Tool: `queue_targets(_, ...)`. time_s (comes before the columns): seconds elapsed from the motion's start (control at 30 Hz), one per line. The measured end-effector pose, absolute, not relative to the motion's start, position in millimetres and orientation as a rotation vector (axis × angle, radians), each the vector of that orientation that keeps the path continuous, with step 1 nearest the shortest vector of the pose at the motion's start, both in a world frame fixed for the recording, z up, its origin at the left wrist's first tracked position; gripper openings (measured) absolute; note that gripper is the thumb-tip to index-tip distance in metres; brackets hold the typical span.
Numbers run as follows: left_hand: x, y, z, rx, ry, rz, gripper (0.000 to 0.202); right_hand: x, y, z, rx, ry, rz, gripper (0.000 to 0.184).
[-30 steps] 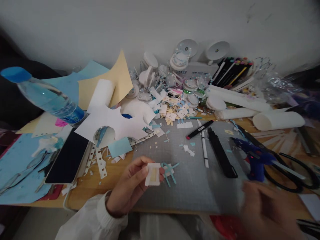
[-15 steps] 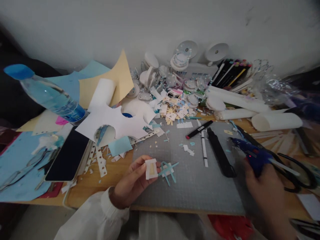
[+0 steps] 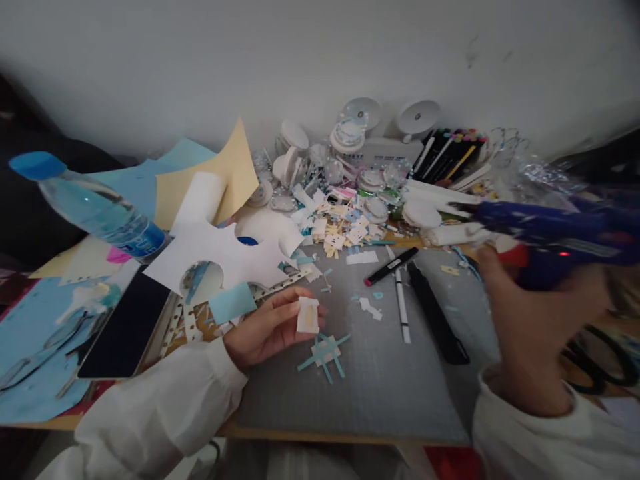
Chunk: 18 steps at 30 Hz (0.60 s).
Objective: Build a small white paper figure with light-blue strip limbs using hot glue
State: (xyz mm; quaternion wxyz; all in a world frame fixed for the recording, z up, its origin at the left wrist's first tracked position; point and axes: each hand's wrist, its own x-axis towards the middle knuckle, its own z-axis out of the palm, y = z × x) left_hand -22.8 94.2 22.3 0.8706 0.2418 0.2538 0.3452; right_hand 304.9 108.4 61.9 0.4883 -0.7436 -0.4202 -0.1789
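Observation:
Between thumb and fingers, my left hand (image 3: 275,325) pinches a small white folded paper piece (image 3: 308,316) with a yellowish patch in its middle. Just below it on the grey cutting mat (image 3: 385,400) lies a small white square crossed by blue paper strips (image 3: 326,351). On the right, my right hand (image 3: 537,313) is wrapped round a dark blue glue gun (image 3: 555,233), raised above the mat. A red light glows on its body, and its nozzle points left. Motion blurs this hand and the gun somewhat.
A black cutter (image 3: 437,313), a white pen (image 3: 403,307) and a black marker (image 3: 391,267) lie on the mat. Cut paper pieces (image 3: 345,230) heap up behind. Leftward are a phone (image 3: 127,320), a water bottle (image 3: 95,207) and cut white paper (image 3: 220,250). Black-handled scissors (image 3: 600,360) lie right.
My right hand has lifted the glue gun from the right side of the table and swung it up. My left hand has risen slightly, still holding the white paper piece.

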Motion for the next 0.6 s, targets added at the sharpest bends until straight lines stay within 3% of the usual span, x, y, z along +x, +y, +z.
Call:
queue_targets(0.1, -18.9, 96.2, 9.3, 0.487, 0.562, 0.716, 0.021, 265.3, 107.5, 54.4, -1.745, -1.188, -0.126, 0.028)
queue_targets(0.23, -20.8, 92.6, 4.3, 0.455, 0.497, 0.697, 0.021, 236.1, 85.5, 30.3, -1.634, -1.481, 0.098, 0.027)
queue_targets(0.4, -22.8, 91.3, 7.0, 0.385, 0.425, 0.668, 0.020, 233.4, 70.2, 13.8, -1.502, -1.824, 0.084, 0.010)
queue_targets(0.6, -22.3, 90.7, 6.3, 0.367, 0.335, 0.679, 0.025, 233.4, 69.2, 16.3, -1.490, -1.900, 0.054, 0.014)
